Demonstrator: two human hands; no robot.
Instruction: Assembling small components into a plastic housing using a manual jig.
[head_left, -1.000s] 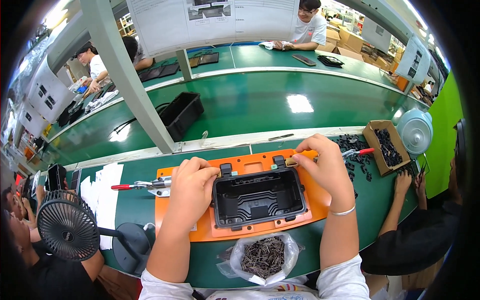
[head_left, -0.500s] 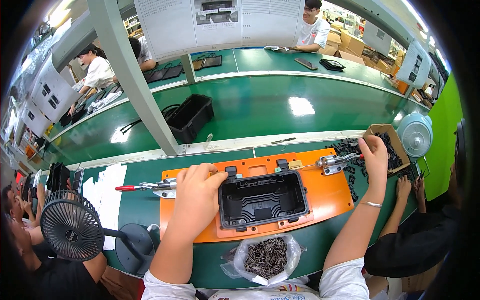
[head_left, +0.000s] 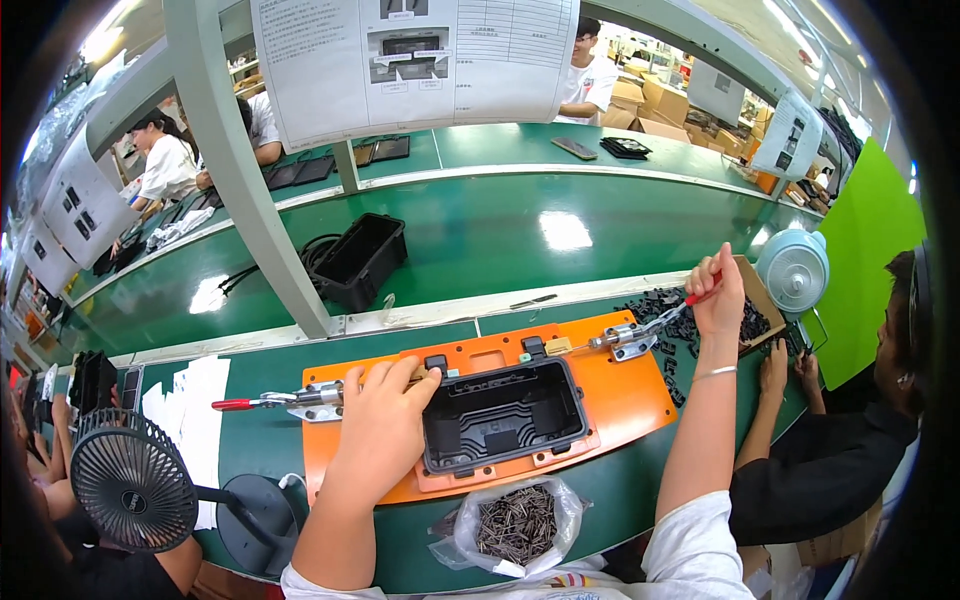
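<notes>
Box open-topped; hands at left edge, right clamp

Right fingers around a red clamp handle, left fingers beside the open black box

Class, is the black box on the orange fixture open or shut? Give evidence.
Open: no lid covers the black box on the orange fixture, and its ribbed interior shows.

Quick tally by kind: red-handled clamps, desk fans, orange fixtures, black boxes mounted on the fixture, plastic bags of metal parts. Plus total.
Red-handled clamps: 2
Desk fans: 2
Orange fixture: 1
Mounted black box: 1
Plastic bag of metal parts: 1
Total: 7
</notes>
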